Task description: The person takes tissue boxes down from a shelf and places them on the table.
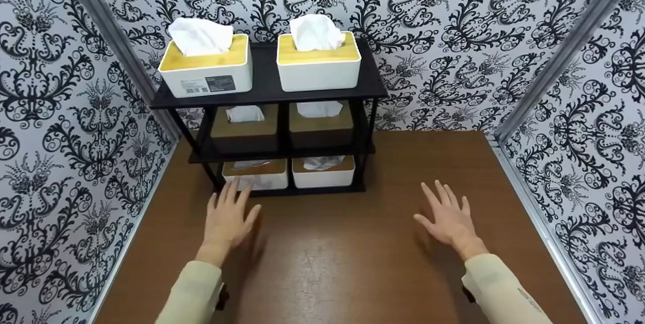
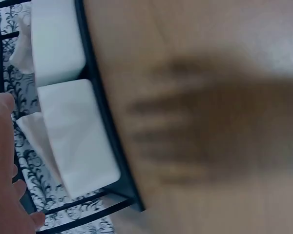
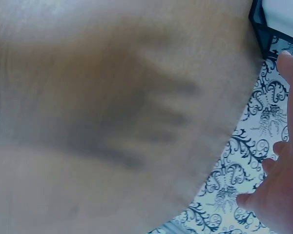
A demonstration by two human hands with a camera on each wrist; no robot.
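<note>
My left hand, fingers spread, hovers over the table in front of the rack's left end and holds nothing. Nearest to it is the lower left tissue box; the fingertips overlap that box in the head view. Further right, my right hand is also spread above the table, with only its shadow below. Two white tissue boxes with wooden lids, a left one and a right one, stand on the top shelf with tissues sticking out. In the left wrist view two white boxes sit on the bottom shelf.
A black three-tier rack stands at the back left of the brown table. Its middle shelf bears two more tissue boxes, a left one and a right one. Patterned walls enclose the table at the back and both sides.
</note>
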